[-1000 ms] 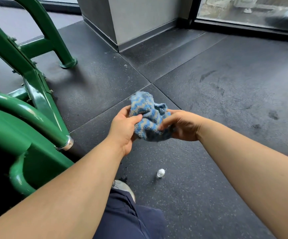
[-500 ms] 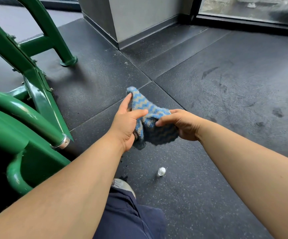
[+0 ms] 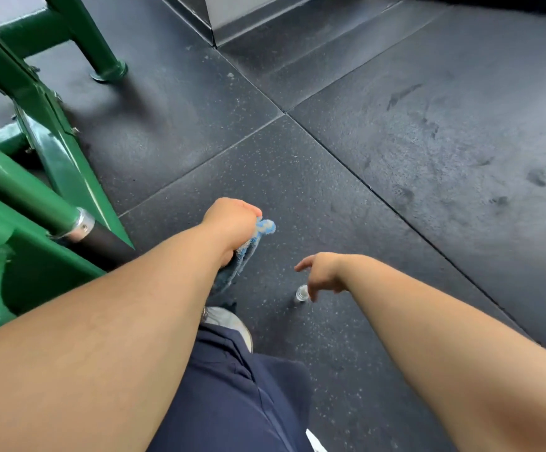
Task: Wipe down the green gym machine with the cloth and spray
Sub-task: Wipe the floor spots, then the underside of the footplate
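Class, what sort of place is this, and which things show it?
Probably a gym: a green tubular machine stands on speckled black rubber floor tiles, and a blue cloth is held for wiping.

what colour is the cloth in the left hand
The cloth is blue with paler streaks, head view.

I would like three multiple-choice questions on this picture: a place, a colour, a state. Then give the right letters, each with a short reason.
1. Where is the small bottle?
A) on the floor, near the right hand
B) on a chair
C) on the person's knee

2. Which colour is the cloth?
A) red
B) blue
C) orange

3. What does the left hand do?
A) hangs empty
B) presses the floor
C) grips the cloth

1 A: it stands on the dark floor by the right hand's fingers.
2 B: blue terry shows past the left fist.
3 C: the fist is closed on the cloth.
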Demonstrator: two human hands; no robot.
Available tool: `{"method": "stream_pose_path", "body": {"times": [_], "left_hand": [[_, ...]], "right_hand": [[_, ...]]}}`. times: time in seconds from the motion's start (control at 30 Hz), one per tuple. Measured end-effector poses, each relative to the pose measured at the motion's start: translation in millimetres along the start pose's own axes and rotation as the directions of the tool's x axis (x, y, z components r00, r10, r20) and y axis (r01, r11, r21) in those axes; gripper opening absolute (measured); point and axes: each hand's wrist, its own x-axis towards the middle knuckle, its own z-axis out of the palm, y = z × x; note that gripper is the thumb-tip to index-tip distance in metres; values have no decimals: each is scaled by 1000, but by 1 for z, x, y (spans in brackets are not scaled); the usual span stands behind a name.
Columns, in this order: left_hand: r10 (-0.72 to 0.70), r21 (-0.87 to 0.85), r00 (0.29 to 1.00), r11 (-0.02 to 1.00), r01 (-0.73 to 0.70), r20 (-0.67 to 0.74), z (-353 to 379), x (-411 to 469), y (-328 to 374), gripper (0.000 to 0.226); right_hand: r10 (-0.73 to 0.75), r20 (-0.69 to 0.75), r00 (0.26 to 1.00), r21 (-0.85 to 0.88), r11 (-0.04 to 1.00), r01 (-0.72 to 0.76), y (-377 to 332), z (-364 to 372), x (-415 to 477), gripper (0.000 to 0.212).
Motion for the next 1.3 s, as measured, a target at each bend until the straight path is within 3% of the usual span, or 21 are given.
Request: {"method": "stream_pose_path", "body": {"times": [0.1,0.23,0.3,0.4,0.5,0.6,0.73,0.87,0.93,1.0,1.07,1.1,1.17,1.2,1.3], "left_hand": [[23,-36,1000,999,-24,-12,-3,0,0,19],[54,-141,998,988,-58,-30,-11,-5,-1,31],[75,-173,995,981,-86,-65,-9,-6,1,32],[99,-245,985,961,-132,-143,-10,-6,11,27],[114,-380,975,907,-180,-191,-15,-11,21,26],[101,-542,978,820,-185,-181,-25,-20,34,28],[130,-735,986,657,-166,-106,-55,-51,56,32],[306,-808,950,545,-224,-56,-115,-102,88,29],[387,-832,922,517,-200,20,-138,-122,102,22],[504,-838,863,482,-256,26,-170,-154,111,10],[586,-822,806,417,-388,-84,-209,-188,113,45],[588,-784,796,423,-455,-145,-226,-199,112,56],[587,-662,760,455,-596,-280,-271,-235,107,55],[578,-626,756,476,-618,-306,-284,-248,106,50],[602,-489,705,518,-702,-374,-350,-296,102,22]], "right_hand": [[-19,46,999,-135,991,25,1,32,34,73],[-29,-163,986,-156,988,3,11,57,66,36],[-19,-223,975,-82,997,0,15,60,73,25],[29,-331,943,236,970,53,13,47,75,12],[88,-389,917,581,796,170,6,17,58,27],[46,-413,910,762,565,317,-8,-26,24,22],[62,-469,881,859,262,439,-31,-78,-25,9],[58,-536,842,843,74,532,-79,-117,-83,10],[-84,-522,849,845,87,528,-100,-120,-111,26],[-339,-505,794,834,45,550,-124,-118,-159,35],[-641,-407,650,828,42,560,-159,-113,-219,35],[-722,-349,598,822,70,565,-174,-113,-246,51],[-827,-270,492,743,146,653,-216,-115,-300,76],[-830,-284,480,668,188,720,-233,-115,-318,70],[-759,-482,437,297,328,897,-305,-112,-377,17]]}}
